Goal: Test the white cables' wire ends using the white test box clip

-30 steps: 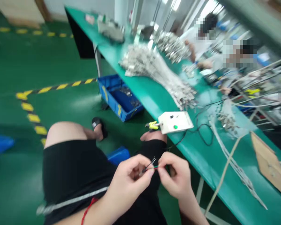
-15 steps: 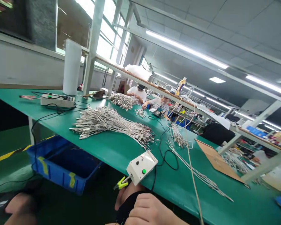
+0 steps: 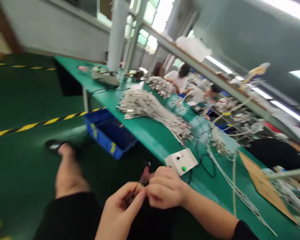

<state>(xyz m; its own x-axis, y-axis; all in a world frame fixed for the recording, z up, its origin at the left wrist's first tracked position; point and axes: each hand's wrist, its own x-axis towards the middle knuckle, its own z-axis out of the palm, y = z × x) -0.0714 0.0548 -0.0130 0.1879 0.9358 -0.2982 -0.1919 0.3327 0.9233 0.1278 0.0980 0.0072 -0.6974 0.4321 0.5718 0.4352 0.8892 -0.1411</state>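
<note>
Steered from afar, my left hand pinches a wire that could slip if that pinch slackens — what my curled right hand holds, I cannot tell.

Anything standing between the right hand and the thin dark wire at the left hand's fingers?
No separate object shows between them. Only the left hand comes in between: its thumb tip lies close by the right hand, beside the dark wire, which the fingers partly hide.
</note>
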